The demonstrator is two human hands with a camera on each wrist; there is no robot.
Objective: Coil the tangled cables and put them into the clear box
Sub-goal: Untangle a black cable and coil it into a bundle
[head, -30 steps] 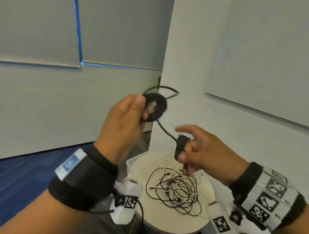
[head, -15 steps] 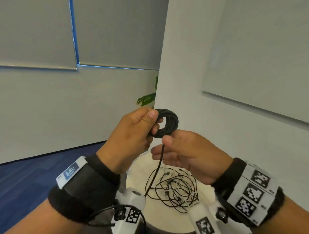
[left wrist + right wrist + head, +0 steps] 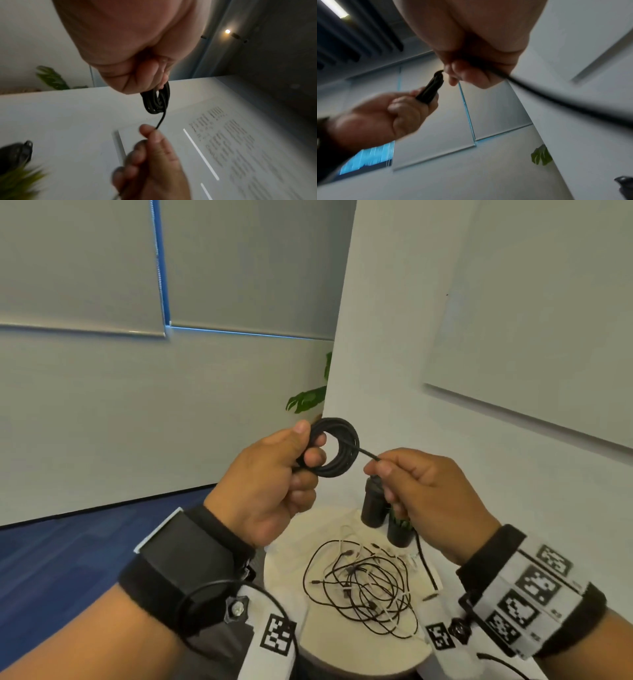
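Left hand [image 3: 270, 484]: centre of the head frame, thumb and curled fingers clamped on the left edge of the black cable coil [image 3: 334, 447]; a fingertip showed through the ring's hole. The wrist view confirmed the pinch [image 3: 154, 100].

Right hand [image 3: 424, 491]: right of centre, thumb and forefinger pinched on the free strand [image 3: 368, 455] just beside the coil, the remaining fingers folded around the rest of the cable. The tail [image 3: 426, 563] hung from under the hand toward the table.

Change: half a second earlier the right hand sat under the coil, fingers loosely extended, the strand dropping straight down. It had since shifted to the right and drawn the strand out taut. A second earlier the coil was smaller and looser, higher in the frame, and the right hand held the black plug end.

Meaning: judged mid-wrap; another loop seemed about to be laid on. Only the short tail appeared left, so this cable looked nearly coiled.

Coil state: several tidy turns, held in the air above the table, not yet boxed.

Remaining tangle [image 3: 363, 587]: thin black and white cables heaped lower centre on the round white table [image 3: 318, 635], untouched.

Clear box: not identifiable in the current views; cannot tell where it stood.

Other: two dark cylindrical pots [image 3: 375, 505] sat behind the heap, one with green blades, partly hidden by the right hand.

Risk: judged that slackening the left pinch would let the turns spring apart.
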